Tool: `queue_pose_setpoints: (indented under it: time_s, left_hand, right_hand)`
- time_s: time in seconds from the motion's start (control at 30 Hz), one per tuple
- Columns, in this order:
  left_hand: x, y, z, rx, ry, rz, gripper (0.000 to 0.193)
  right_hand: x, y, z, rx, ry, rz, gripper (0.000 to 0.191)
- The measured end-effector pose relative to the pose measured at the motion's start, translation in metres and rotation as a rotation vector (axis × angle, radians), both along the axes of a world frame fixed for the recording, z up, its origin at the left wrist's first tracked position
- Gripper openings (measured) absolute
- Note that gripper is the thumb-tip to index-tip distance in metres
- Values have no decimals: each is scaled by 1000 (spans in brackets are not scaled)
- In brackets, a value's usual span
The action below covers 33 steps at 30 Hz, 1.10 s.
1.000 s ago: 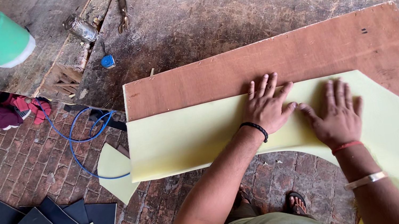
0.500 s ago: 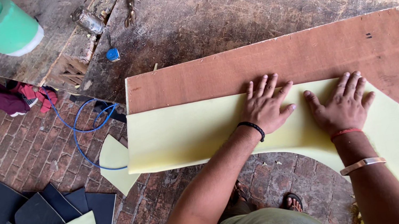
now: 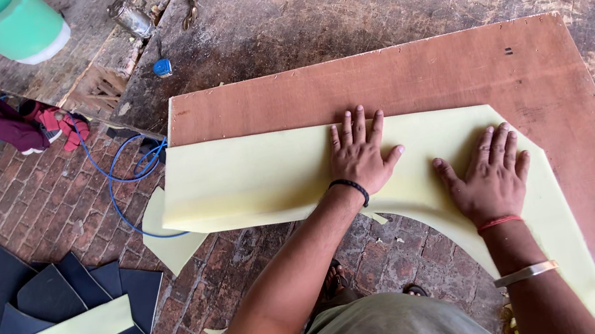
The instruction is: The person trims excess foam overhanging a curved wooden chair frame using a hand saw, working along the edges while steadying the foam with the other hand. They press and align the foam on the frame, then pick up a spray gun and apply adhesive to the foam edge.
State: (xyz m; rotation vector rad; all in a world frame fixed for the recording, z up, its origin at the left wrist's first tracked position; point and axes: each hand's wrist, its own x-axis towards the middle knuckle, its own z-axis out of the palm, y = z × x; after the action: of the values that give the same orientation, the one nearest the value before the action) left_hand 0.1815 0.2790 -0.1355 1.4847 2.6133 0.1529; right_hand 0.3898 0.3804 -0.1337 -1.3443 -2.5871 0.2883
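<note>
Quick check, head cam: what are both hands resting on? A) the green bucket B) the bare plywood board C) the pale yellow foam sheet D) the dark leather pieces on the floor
C: the left hand and the right hand both lie flat, palms down, on the pale yellow foam sheet, which sits on the reddish plywood board.

Soft, even daylight fills the sharp, wide-angle view, throwing only faint shadows beside the left hand [image 3: 360, 155] and right hand [image 3: 489, 177] on the pale yellow foam sheet [image 3: 251, 179], with no glare and slight bending of straight edges near the frame's borders.
</note>
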Motion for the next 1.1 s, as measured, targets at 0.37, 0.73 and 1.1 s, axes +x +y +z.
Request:
queue_pose_setpoints:
  time_s: [0.37, 0.73, 1.1]
  left_hand:
    - [17, -18, -1, 5, 48, -34, 91]
    - [41, -17, -19, -19, 76, 104, 94]
    - [138, 29, -4, 9, 42, -205, 92]
  right_hand:
    - [-6, 10, 1, -12, -65, 52, 117]
    - [53, 2, 2, 20, -139, 316, 103]
    - [125, -33, 10, 55, -85, 269, 99]
